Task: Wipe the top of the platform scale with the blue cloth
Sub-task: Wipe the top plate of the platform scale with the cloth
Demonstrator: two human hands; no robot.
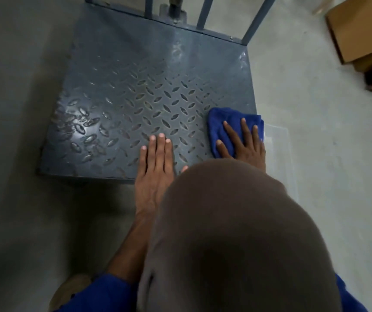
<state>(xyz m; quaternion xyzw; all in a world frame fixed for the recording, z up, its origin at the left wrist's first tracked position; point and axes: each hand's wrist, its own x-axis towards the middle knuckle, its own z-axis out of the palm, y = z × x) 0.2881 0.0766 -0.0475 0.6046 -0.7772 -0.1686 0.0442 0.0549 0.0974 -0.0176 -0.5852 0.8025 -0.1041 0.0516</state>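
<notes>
Blue cloth (222, 119) on platform scale (135, 86), right grip (243, 147) spread flat atop cloth, left grip (154, 167) flat on scale

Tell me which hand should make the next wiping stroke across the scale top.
Right. The right hand presses the blue cloth flat at the near right corner of the platform scale; the left hand lies bare on its top, holding nothing, likely bracing.

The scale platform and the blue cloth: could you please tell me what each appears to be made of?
Scale platform: likely painted steel tread plate; raised lozenge lugs, grey-blue coat, glossy glare, scuffed at the near left. Blue cloth: soft, matte fabric, perhaps microfibre; fuzzy nap, rumpled folds.
</notes>
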